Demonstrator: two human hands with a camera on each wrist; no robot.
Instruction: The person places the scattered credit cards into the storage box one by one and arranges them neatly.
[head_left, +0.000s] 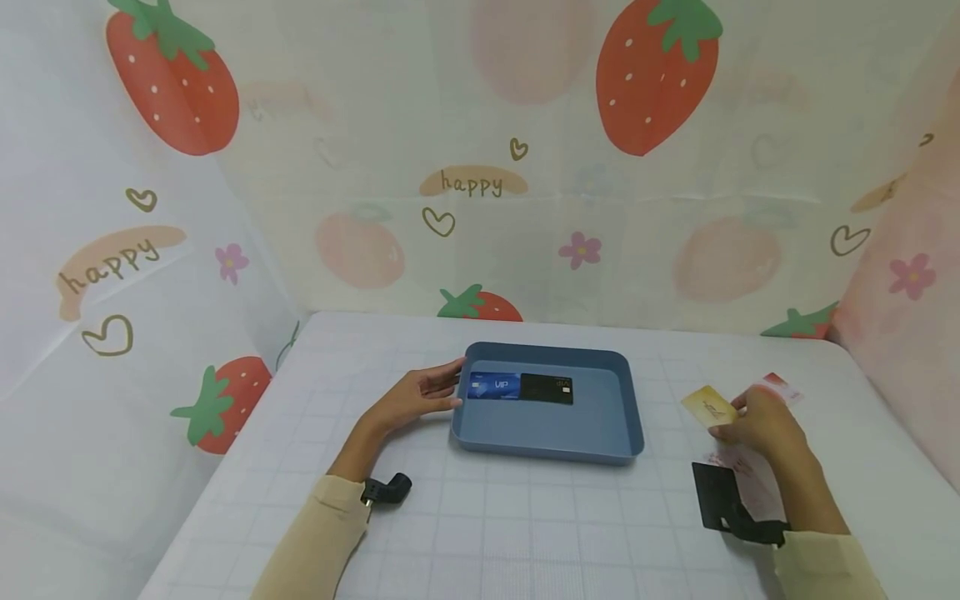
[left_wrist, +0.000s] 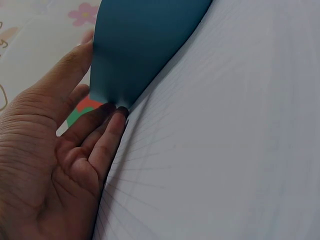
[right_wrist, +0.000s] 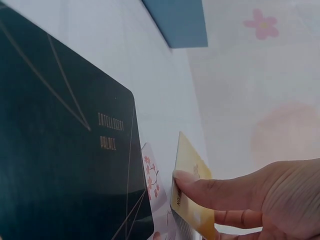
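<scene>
Free tabletop (head_left: 663, 437) runs from the yellow card (head_left: 707, 407) to the blocking tray rim (head_left: 635, 408).

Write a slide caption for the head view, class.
Right grip pinches a yellow card; left grip touches a tray holding a blue card and a black card.

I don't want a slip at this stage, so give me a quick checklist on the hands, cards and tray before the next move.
1. Yellow card secure in the right hand: ok, pinched.
2. Left hand at the tray: ok, touching its left side.
3. Blue card and black card in order: ok, end to end inside the tray.
4. Room inside the tray: ok, bare floor shows beside them.
5. Yellow card over the tray: not ok, it is off to the right.
6. Yellow card clear of the flowered card: cannot tell.
</scene>
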